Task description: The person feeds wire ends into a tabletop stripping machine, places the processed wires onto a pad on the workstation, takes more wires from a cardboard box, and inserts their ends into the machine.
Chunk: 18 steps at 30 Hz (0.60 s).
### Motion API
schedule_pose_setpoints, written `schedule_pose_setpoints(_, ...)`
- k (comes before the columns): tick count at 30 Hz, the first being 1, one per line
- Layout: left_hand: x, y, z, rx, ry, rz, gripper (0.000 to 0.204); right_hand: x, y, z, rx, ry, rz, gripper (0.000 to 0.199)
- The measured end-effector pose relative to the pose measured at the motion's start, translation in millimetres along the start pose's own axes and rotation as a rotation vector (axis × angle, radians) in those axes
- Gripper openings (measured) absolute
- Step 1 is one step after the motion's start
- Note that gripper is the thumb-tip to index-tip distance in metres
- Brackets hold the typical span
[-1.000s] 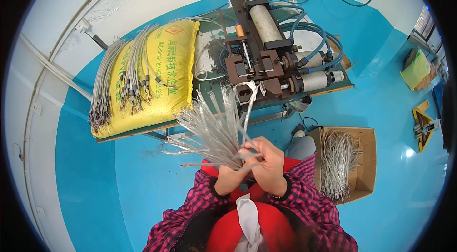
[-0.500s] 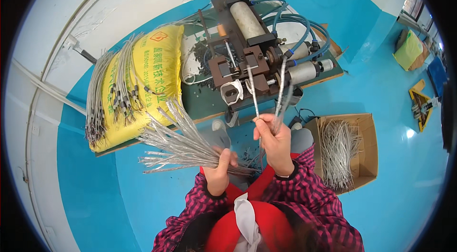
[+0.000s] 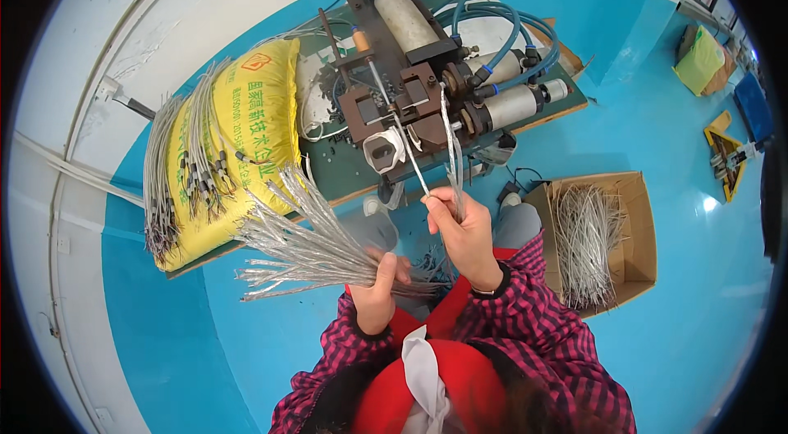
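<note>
A silver cable (image 3: 412, 155), pinched in the right hand (image 3: 468, 239), reaches the machine (image 3: 410, 89); whether its tip enters is unclear. The left hand (image 3: 376, 299) grips a cable bundle (image 3: 318, 255) partly hiding its fingers. A yellow sack (image 3: 234, 163) covers some table (image 3: 327, 165).

The person opposite me angles the left forearm (image 3: 349, 348) and right forearm (image 3: 533, 303) inward. The left hand (image 3: 379, 290) grips with its thumb pointing forward, fingers wrapped; the right hand (image 3: 465, 230) reaches farther out, thumb and forefinger pinched, its other fingers mostly hidden.
</note>
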<state>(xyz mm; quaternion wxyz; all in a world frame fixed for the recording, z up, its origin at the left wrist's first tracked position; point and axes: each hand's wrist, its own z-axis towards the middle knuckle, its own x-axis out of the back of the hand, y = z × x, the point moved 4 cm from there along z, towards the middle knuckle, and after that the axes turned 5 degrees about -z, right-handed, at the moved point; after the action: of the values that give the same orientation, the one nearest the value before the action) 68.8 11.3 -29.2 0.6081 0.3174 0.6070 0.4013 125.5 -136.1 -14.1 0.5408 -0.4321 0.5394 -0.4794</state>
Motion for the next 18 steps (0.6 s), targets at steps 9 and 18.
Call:
schedule_pose_setpoints(9, -1.3, 0.7, -1.2, 0.001, -0.002, -0.004, 0.01, 1.5, 1.6, 0.7, 0.01, 0.005, -0.023, 0.015)
schedule_pose_setpoints(18, 0.4, -1.2, -2.1, -0.001, -0.014, 0.003, 0.01, 1.6, 1.9, 0.1, 0.013, 0.01, -0.033, 0.014)
